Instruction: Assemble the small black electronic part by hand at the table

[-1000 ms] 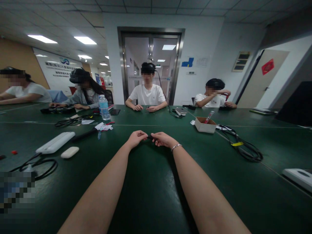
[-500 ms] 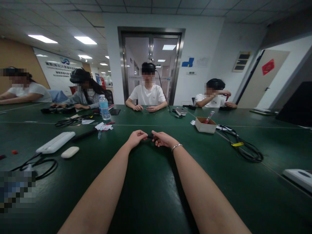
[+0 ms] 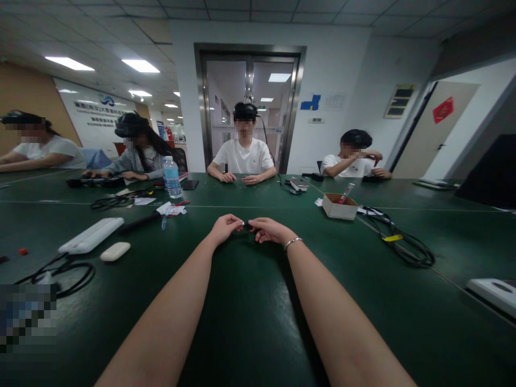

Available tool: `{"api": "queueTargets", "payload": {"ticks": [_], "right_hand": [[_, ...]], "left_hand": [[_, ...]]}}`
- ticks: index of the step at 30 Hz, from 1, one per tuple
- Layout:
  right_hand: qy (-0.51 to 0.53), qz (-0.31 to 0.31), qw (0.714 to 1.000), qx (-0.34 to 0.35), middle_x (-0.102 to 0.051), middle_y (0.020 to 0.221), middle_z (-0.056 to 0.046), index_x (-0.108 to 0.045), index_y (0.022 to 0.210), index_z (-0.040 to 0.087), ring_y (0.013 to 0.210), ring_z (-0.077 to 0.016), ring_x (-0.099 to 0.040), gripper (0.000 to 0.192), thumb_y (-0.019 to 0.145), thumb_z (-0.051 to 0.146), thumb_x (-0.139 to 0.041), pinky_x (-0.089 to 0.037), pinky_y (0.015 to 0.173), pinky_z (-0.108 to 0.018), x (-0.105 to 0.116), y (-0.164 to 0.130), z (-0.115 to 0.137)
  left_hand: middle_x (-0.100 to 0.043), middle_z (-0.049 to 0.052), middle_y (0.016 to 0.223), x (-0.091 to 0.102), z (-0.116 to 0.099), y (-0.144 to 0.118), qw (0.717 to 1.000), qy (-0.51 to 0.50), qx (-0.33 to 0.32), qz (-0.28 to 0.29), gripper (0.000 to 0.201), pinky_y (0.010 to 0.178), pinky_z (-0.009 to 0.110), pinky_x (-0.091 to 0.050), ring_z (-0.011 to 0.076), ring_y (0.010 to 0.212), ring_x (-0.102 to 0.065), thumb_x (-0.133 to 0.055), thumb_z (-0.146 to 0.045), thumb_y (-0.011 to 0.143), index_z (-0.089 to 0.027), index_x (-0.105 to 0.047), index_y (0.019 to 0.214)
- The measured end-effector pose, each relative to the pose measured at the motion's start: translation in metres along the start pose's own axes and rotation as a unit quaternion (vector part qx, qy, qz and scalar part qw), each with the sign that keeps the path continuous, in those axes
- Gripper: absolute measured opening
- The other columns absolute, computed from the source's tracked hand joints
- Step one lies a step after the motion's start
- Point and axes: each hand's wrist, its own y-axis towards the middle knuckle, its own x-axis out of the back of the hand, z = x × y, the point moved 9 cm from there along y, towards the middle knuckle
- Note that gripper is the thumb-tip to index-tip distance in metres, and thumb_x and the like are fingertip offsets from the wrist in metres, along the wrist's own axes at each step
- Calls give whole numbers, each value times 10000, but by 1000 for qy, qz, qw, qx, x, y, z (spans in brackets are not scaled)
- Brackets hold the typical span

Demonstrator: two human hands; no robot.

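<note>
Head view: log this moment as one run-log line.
left hand: fingers pinch small dark object | right hand: pinches its other end | both above green table | cardboard box right, apart

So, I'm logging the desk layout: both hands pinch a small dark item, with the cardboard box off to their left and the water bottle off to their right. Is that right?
Not quite. The sides are swapped: the head view shows the cardboard box to the right of the hands and the water bottle to their left. The left hand and right hand do pinch a small dark item.
</note>
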Motion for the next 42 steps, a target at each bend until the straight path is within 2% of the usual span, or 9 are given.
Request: {"api": "queueTargets", "payload": {"ticks": [3,6,11,15,19,22,27,38,42], "right_hand": [[-16,-10,1000,-6,-565,709,0,-481,940,143,442,-72,-572,254,817,314,-623,-488,371,-147,0,-2,1],[-23,-5,1000,16,-564,729,27,-440,1051,195,469,-74,-588,413,739,207,-711,-501,401,-144,-1,-2,4],[-28,-11,1000,-7,-559,702,-2,-471,949,146,442,-82,-578,247,836,327,-595,-486,366,-152,1,0,-1],[-33,-2,999,16,-567,730,24,-439,1030,199,470,-81,-593,370,760,230,-691,-503,398,-151,0,0,2],[-38,2,999,7,-563,715,0,-483,961,152,461,-80,-587,250,809,281,-634,-494,386,-146,0,2,0],[-40,1,999,15,-557,694,26,-456,1040,180,475,-83,-594,368,756,192,-690,-504,404,-145,0,2,1],[-37,0,999,3,-560,711,2,-488,969,142,459,-75,-587,219,831,263,-606,-513,407,-156,-3,-1,2],[-61,-14,998,12,-547,652,37,-470,988,173,439,-77,-576,273,786,178,-654,-506,392,-155,0,4,1],[-54,-17,998,-5,-539,627,24,-516,915,147,416,-67,-559,95,872,228,-540,-513,403,-163,-1,3,0]], "left_hand": [[-642,48,665,0,0,1,1000,1,-2,3,359,673,314,-456,142,602,-578,-705,-430,599,-126,-579,742],[-644,50,667,0,1,1,1000,-2,-4,3,360,673,316,-460,143,603,-582,-707,-428,596,-124,-579,741],[-638,45,651,0,1,2,1000,-6,-7,5,359,675,323,-464,142,595,-580,-708,-426,599,-123,-576,738],[-643,50,669,0,4,3,1000,-10,-4,6,359,677,330,-469,147,600,-582,-714,-428,594,-128,-579,738],[-640,47,660,-1,4,3,1000,-12,-8,10,357,673,328,-469,145,595,-579,-713,-429,596,-129,-578,735],[-642,49,671,-1,3,3,1000,-12,-6,10,357,664,321,-468,142,596,-579,-714,-421,594,-125,-575,736],[-634,37,644,-2,2,2,1000,-8,-6,14,339,647,301,-458,133,588,-574,-700,-404,612,-119,-566,738],[-635,42,644,-3,8,6,1000,-6,-14,20,312,633,296,-455,132,582,-578,-690,-376,630,-115,-562,744],[-630,38,633,-4,7,5,1000,-4,-9,23,314,625,294,-453,132,579,-576,-687,-379,634,-115,-560,745]]}}
